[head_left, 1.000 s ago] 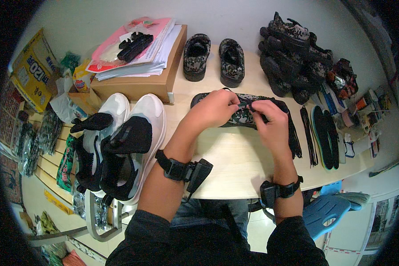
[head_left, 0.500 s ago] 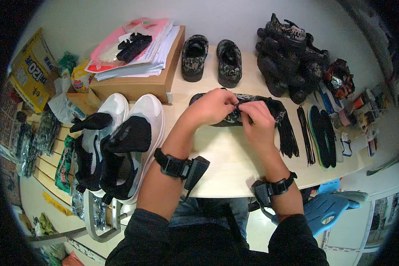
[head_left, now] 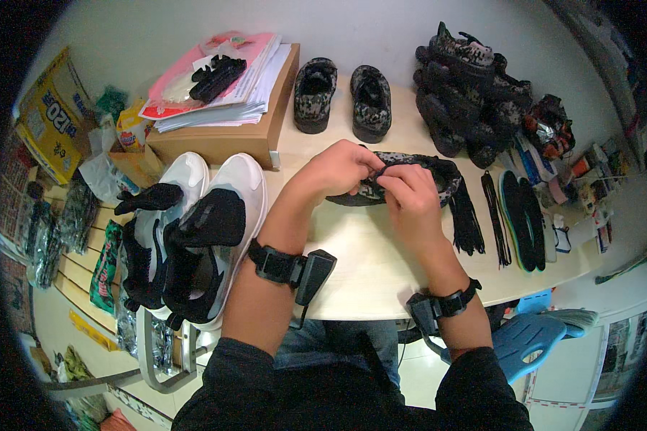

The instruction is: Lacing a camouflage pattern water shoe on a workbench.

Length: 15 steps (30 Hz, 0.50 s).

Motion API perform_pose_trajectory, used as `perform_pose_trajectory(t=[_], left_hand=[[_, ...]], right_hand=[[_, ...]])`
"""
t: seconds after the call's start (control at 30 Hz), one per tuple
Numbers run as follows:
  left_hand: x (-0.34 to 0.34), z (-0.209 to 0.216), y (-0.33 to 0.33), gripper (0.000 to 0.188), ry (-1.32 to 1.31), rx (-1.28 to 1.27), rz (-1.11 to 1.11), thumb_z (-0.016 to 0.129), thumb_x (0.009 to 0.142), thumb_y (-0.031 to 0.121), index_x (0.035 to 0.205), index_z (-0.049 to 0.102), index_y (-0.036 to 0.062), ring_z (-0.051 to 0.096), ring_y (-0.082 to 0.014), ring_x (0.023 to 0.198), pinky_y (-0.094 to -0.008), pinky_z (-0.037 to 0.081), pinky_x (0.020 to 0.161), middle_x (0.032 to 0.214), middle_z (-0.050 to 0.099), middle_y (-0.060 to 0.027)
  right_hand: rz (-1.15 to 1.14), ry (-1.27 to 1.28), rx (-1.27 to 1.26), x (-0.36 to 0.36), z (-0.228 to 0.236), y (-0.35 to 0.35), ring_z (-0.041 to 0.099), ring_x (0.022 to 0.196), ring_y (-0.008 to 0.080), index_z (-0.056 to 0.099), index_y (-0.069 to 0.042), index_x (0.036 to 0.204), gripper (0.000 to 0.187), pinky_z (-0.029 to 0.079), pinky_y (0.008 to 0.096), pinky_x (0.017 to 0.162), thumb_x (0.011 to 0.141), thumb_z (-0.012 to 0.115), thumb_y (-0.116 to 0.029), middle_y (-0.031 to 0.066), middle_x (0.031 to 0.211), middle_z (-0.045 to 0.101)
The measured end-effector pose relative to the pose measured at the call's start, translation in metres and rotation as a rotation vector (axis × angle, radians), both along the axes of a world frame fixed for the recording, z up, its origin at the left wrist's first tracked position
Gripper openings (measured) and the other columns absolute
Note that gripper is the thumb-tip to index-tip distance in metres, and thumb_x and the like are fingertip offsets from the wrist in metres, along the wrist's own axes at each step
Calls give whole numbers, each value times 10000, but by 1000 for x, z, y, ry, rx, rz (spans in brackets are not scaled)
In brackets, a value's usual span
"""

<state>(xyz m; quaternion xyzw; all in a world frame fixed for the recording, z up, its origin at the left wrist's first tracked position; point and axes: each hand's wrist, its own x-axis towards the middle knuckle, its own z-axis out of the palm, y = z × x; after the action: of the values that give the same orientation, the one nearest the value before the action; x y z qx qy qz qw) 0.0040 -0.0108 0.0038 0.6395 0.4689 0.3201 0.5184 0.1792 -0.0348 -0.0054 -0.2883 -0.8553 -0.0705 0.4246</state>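
A dark camouflage-patterned shoe (head_left: 358,197) lies sideways on the table, partly covered by my hands, its opening toward the right. My left hand (head_left: 341,171) is closed over its front part, fingertips pinched at the lacing area. My right hand (head_left: 412,194) meets it there, thumb and fingers also pinched together. Whatever sits between the fingertips is too small and hidden to make out. Just right of the shoe hangs a bundle of black laces (head_left: 468,221) fanned across the tabletop. Beside it lie another black lace (head_left: 490,215) and dark insoles (head_left: 510,219).
Two matching camouflage shoes (head_left: 315,93) stand behind my hands, and a heap of similar shoes (head_left: 471,93) is at back right. White-and-black sneakers (head_left: 241,179) stand left of my left forearm. Papers (head_left: 259,90) rest on a cardboard box (head_left: 280,118). A blue stool (head_left: 517,345) is below right.
Both hands have shifted a little, with the right fingertips moving slightly left. The shoe has tilted slightly beneath them, showing more of its opening.
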Motion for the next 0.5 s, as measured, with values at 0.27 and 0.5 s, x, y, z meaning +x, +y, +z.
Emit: perform_pose_trajectory(t=[0.27, 0.5], left_hand=[[3, -5, -1, 208, -15, 32, 18, 557, 786, -26, 963, 667, -20, 504, -85, 589, -240, 410, 532, 709, 604, -40], [0, -15, 7, 203, 251, 227, -82, 595, 813, 43, 1005, 649, 3, 542, -127, 701, -282, 459, 664, 776, 640, -46]], right_hand=[[18, -15, -32, 0, -3, 1, 576, 784, 255, 631, -23, 794, 153, 440, 360, 715, 654, 628, 39, 81, 787, 575], [23, 42, -74, 0, -10, 3, 575, 793, 280, 625, -17, 810, 178, 440, 362, 732, 647, 651, 50, 93, 826, 591]])
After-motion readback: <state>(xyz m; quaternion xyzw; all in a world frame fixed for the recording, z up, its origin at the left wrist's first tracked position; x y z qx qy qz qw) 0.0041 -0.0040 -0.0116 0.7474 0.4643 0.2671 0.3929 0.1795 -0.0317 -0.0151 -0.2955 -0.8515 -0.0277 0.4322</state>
